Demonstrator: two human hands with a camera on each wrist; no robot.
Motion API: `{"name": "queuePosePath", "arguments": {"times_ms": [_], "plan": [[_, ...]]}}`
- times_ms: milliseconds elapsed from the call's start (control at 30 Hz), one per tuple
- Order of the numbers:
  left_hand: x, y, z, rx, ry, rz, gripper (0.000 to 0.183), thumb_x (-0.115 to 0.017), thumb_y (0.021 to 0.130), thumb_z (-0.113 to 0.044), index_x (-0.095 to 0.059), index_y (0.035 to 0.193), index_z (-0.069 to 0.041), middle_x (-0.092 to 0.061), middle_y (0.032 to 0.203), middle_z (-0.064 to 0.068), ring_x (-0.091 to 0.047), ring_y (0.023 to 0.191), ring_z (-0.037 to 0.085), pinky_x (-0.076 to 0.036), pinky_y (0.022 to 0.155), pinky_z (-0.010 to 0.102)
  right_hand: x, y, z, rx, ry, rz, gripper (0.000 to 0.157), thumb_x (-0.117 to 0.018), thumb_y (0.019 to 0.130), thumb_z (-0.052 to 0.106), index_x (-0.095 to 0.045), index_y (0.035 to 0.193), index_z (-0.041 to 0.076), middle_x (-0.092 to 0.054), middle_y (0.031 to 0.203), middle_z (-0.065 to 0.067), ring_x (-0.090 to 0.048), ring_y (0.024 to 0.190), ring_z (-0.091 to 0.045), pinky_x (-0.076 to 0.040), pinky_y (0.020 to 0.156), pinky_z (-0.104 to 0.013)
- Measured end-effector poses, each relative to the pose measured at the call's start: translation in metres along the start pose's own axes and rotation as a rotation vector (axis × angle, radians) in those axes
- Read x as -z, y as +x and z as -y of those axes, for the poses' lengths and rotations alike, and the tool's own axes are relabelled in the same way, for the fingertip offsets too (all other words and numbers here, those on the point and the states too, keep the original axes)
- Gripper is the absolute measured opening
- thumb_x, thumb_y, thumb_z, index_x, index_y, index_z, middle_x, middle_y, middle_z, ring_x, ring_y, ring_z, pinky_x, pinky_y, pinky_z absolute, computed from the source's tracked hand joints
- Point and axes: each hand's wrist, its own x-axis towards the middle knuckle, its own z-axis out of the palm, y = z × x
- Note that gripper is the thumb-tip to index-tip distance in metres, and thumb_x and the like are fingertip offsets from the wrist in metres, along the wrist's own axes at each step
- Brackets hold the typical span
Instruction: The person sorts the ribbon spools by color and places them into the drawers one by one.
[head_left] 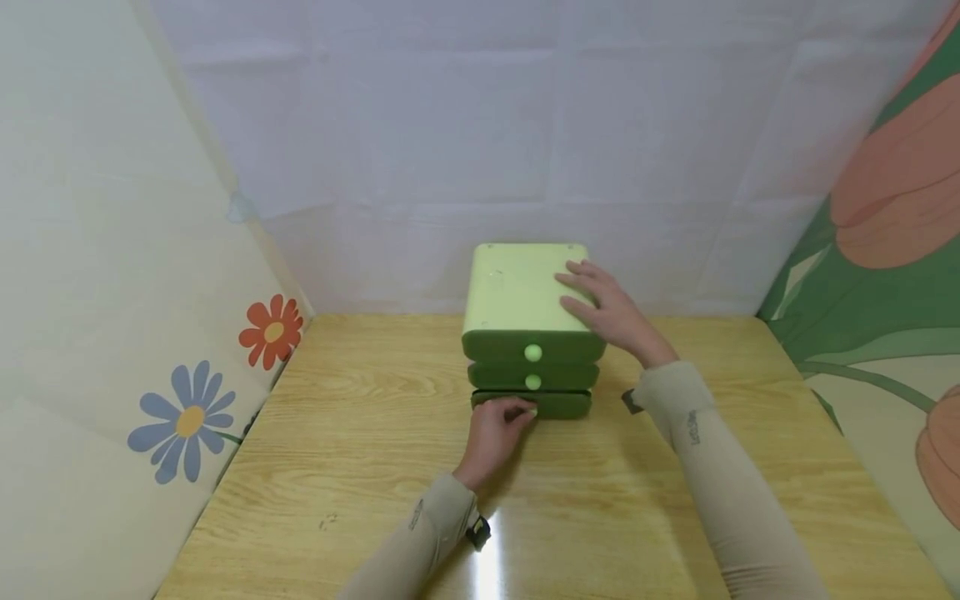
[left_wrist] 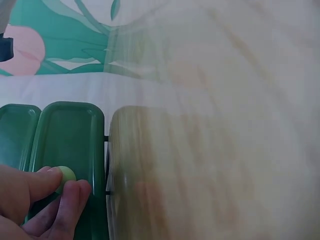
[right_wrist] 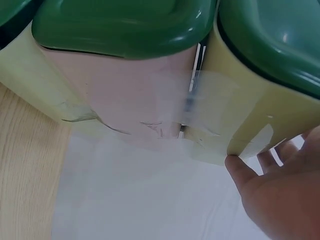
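A small three-tier drawer unit (head_left: 517,287) has a pale green top, dark green fronts and round light green knobs. My left hand (head_left: 497,433) is at the lowest drawer front (head_left: 562,406), where a dark gap shows along its upper edge. Between thumb and fingers the left hand pinches that drawer's knob (left_wrist: 68,174), seen in the left wrist view. My right hand (head_left: 611,308) rests with spread fingers on the top's right edge. In the right wrist view its thumb touches the side of the top tier (right_wrist: 240,110); its other fingers are partly hidden.
The unit stands on a glossy wood-grain table (head_left: 360,433), near a white sheet (head_left: 420,150) behind it. A flower-printed panel (head_left: 112,292) borders the left side, and a panel with large pink blooms (head_left: 892,192) borders the right.
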Motion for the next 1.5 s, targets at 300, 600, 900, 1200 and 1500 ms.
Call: {"name": "queuePosePath", "arguments": {"times_ms": [300, 600, 900, 1200, 1500], "plan": [[-0.0002, 0.0055, 0.0019, 0.029, -0.001, 0.020, 0.009, -0.079, 0.090, -0.006, -0.080, 0.099, -0.009, -0.080, 0.100, 0.006, -0.076, 0.096, 0.020, -0.062, 0.088, 0.032, -0.0007, -0.0011, -0.0001, 0.000, -0.004, 0.007, 0.056, -0.049, 0.108, 0.047, -0.043, 0.158, 0.020, -0.022, 0.173, -0.001, -0.007, 0.162, -0.027, -0.008, 0.127, -0.067], [0.0025, 0.0084, -0.0002, 0.029, -0.003, 0.039, 0.009, -0.078, 0.091, -0.006, -0.080, 0.099, -0.008, -0.080, 0.101, 0.006, -0.076, 0.095, 0.020, -0.062, 0.087, 0.031, 0.0007, 0.0005, -0.0019, 0.005, -0.023, 0.000, 0.056, -0.050, 0.108, 0.047, -0.045, 0.157, 0.021, -0.023, 0.173, -0.001, -0.009, 0.162, -0.026, -0.010, 0.127, -0.066], [0.0030, 0.0093, 0.0002, 0.014, 0.027, 0.052, 0.008, -0.078, 0.091, -0.007, -0.081, 0.099, -0.008, -0.080, 0.100, 0.006, -0.077, 0.094, 0.020, -0.063, 0.086, 0.030, 0.0010, -0.0001, -0.0002, -0.005, -0.014, 0.005, 0.056, -0.051, 0.108, 0.047, -0.045, 0.157, 0.021, -0.023, 0.173, -0.001, -0.008, 0.162, -0.026, -0.009, 0.127, -0.067], [0.0032, 0.0089, 0.0019, 0.000, 0.039, 0.059, 0.006, -0.078, 0.092, -0.008, -0.081, 0.097, -0.008, -0.080, 0.098, 0.005, -0.076, 0.092, 0.019, -0.063, 0.084, 0.031, 0.0004, -0.0008, -0.0009, 0.003, -0.002, 0.013, 0.056, -0.050, 0.108, 0.046, -0.043, 0.158, 0.020, -0.022, 0.173, -0.002, -0.007, 0.162, -0.027, -0.007, 0.128, -0.066], [0.0039, 0.0084, 0.0003, -0.009, 0.037, 0.049, 0.006, -0.078, 0.092, -0.008, -0.080, 0.098, -0.009, -0.080, 0.098, 0.004, -0.076, 0.093, 0.020, -0.063, 0.086, 0.033, 0.0004, -0.0011, -0.0003, 0.006, 0.007, 0.000, 0.056, -0.050, 0.108, 0.046, -0.044, 0.157, 0.020, -0.022, 0.173, -0.002, -0.007, 0.162, -0.027, -0.008, 0.127, -0.066]]}}
